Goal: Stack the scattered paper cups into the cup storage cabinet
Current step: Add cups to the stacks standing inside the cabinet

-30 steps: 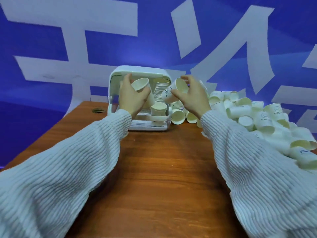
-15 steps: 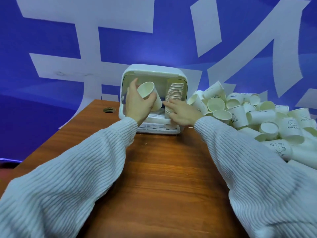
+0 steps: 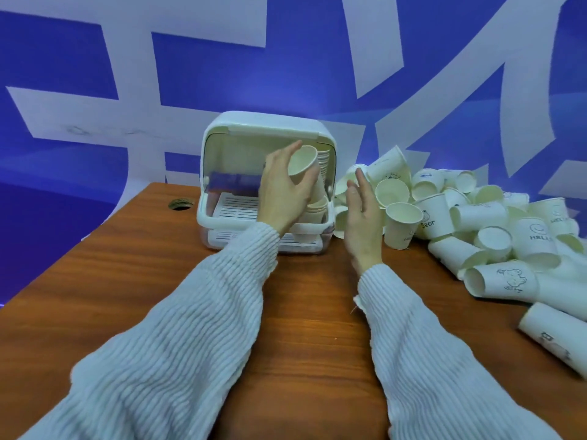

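Observation:
The white cup storage cabinet (image 3: 219, 144) stands open at the back of the wooden table, with stacked paper cups (image 3: 324, 160) along its right inner side. My left hand (image 3: 282, 195) grips one white paper cup (image 3: 301, 165), tilted, just in front of that stack inside the cabinet opening. My right hand (image 3: 362, 217) hovers with straight fingers and holds nothing, between the cabinet's right edge and the heap of scattered paper cups (image 3: 460, 211). The nearest loose cup (image 3: 401, 223) stands just right of my right hand.
The wooden table (image 3: 133, 268) has a round cable hole (image 3: 181, 203) at the back left. The cup heap covers the table's right side, reaching a lying cup (image 3: 552, 341) near the right edge. A blue and white wall stands close behind.
My right hand left the stack inside the cabinet and pulled back out to the right, empty. My left hand moved its cup rightward toward the stack.

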{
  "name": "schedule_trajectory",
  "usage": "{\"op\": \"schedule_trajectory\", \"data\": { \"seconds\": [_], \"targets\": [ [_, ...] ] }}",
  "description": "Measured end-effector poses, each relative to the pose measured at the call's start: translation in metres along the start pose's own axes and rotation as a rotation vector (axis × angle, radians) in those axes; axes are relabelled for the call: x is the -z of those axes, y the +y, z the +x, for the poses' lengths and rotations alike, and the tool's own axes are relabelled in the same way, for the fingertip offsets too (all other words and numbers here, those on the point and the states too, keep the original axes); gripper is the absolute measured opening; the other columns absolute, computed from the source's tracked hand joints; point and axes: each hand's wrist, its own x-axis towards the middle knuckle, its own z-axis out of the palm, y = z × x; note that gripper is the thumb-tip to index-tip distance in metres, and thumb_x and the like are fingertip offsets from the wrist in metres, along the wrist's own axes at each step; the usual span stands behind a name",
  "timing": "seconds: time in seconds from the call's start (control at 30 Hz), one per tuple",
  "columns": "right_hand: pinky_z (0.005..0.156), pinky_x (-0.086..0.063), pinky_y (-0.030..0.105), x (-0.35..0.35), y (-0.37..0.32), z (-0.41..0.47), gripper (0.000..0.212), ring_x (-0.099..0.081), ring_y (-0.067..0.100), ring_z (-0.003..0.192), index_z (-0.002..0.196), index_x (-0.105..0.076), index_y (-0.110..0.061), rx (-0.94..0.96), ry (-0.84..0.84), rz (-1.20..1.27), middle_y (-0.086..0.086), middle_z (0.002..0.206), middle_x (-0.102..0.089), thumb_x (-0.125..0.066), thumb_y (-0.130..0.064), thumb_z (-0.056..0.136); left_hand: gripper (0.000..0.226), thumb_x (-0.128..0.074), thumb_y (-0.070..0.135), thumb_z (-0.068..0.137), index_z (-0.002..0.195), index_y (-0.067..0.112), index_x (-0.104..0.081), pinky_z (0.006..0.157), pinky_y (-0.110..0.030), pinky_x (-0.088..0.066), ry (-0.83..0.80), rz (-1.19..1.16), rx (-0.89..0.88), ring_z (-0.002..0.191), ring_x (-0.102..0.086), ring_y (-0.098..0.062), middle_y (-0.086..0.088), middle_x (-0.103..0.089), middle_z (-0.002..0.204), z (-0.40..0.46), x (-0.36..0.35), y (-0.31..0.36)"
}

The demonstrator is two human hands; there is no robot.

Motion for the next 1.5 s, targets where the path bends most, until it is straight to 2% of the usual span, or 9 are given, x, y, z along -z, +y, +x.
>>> {"op": "schedule_trajectory", "data": {
  "seconds": [0.23, 0.4, 0.6, 0.77, 0.93, 1.07, 1.17, 1.3, 1.5],
  "targets": [
    [0.114, -0.034, 0.016, 0.032, 0.015, 0.019, 0.049, -0.045, 0.0, 0.141, 0.155, -0.044, -0.028, -0.003, 0.062, -0.028, -0.008, 0.153, -0.053, -0.04, -0.044, 0.109, 0.041, -0.045, 0.055, 0.097, 0.133, 0.044, -0.062, 0.11, -0.051, -0.036, -0.323, 0.582, 0.07, 0.124, -0.052, -0.035, -0.008, -0.05, 0.135, 0.015, -0.02, -0.023],
    [0.108, -0.044, 0.033, 0.063, 0.027, 0.038, 0.038, -0.055, 0.014, 0.126, 0.132, -0.065, -0.026, 0.004, 0.216, -0.417, -0.008, 0.132, -0.066, -0.046, -0.035, 0.101, 0.096, -0.014, 0.088, 0.086, 0.128, 0.024, -0.072, 0.121, -0.058, -0.015, -0.543, 0.884, 0.024, 0.14, -0.038, -0.037, -0.012, -0.045, 0.153, 0.003, -0.029, -0.016],
    [0.123, -0.023, 0.049, 0.097, 0.06, 0.033, 0.027, -0.063, 0.03, 0.112, 0.112, -0.073, -0.024, 0.054, 0.059, -1.126, 0.007, 0.106, -0.073, -0.053, -0.029, 0.095, 0.074, -0.038, 0.074, 0.087, 0.139, 0.027, -0.058, 0.12, -0.056, -0.022, -0.278, 0.645, -0.125, 0.147, -0.032, -0.031, -0.007, -0.049, 0.15, -0.012, -0.026, -0.022],
    [0.088, -0.051, 0.043, 0.106, 0.02, 0.025, 0.02, -0.06, 0.02, 0.083, 0.09, -0.069, -0.022, -0.011, 0.278, -0.616, -0.002, 0.081, -0.067, -0.051, -0.026, 0.083, 0.059, -0.066, 0.042, 0.085, 0.137, 0.015, -0.059, 0.108, -0.05, -0.042, -0.134, 0.34, -0.4, 0.133, -0.047, -0.03, -0.007, -0.054, 0.141, -0.037, -0.038, 0.0],
    [0.061, -0.042, 0.017, 0.111, -0.03, -0.023, 0.024, -0.05, -0.001, 0.061, 0.075, -0.063, -0.013, -0.146, 0.126, -0.04, -0.01, 0.066, -0.056, -0.053, 0.004, 0.09, 0.099, -0.07, 0.052, 0.083, 0.162, 0.019, -0.022, 0.111, -0.051, -0.042, -0.482, 0.353, -0.421, 0.143, -0.041, -0.032, -0.009, -0.039, 0.16, -0.07, -0.078, 0.027],
    [0.08, -0.052, 0.019, 0.148, -0.028, -0.061, 0.013, -0.064, -0.006, 0.082, 0.104, -0.071, -0.021, -0.194, 0.056, -0.234, -0.012, 0.092, -0.071, -0.062, -0.015, 0.096, 0.087, -0.064, 0.057, 0.086, 0.159, 0.035, -0.022, 0.098, -0.052, -0.051, -0.672, 0.279, -0.3, 0.13, -0.056, -0.028, -0.001, -0.049, 0.153, -0.105, -0.11, 0.044],
    [0.099, -0.052, 0.04, 0.199, -0.036, -0.074, 0.032, -0.064, 0.015, 0.111, 0.125, -0.068, -0.026, -0.206, 0.115, -0.622, -0.006, 0.117, -0.07, -0.06, -0.036, 0.096, 0.089, -0.062, 0.065, 0.079, 0.155, 0.038, -0.026, 0.098, -0.054, -0.05, -0.775, 0.241, -0.274, 0.129, -0.055, -0.027, 0.002, -0.051, 0.148, -0.128, -0.127, 0.06],
    [0.099, -0.044, 0.043, 0.282, -0.05, -0.104, 0.055, -0.051, 0.029, 0.129, 0.141, -0.056, -0.029, -0.292, 0.172, -1.159, 0.002, 0.137, -0.058, -0.061, -0.041, 0.089, 0.098, -0.066, 0.058, 0.082, 0.162, 0.032, -0.016, 0.112, -0.051, -0.039, -0.865, 0.204, -0.307, 0.145, -0.04, -0.029, -0.002, -0.039, 0.161, -0.151, -0.144, 0.084],
    [0.126, -0.014, 0.045, 0.358, -0.05, -0.146, 0.074, -0.011, 0.028, 0.157, 0.157, -0.032, -0.034, -0.485, -0.216, -1.429, 0.0, 0.166, -0.028, -0.065, -0.023, 0.091, 0.086, -0.071, 0.051, 0.083, 0.152, 0.032, -0.023, 0.095, -0.047, -0.046, -0.86, 0.067, -0.348, 0.126, -0.055, -0.032, -0.001, -0.053, 0.141, -0.18, -0.153, 0.111]
  ]
}}
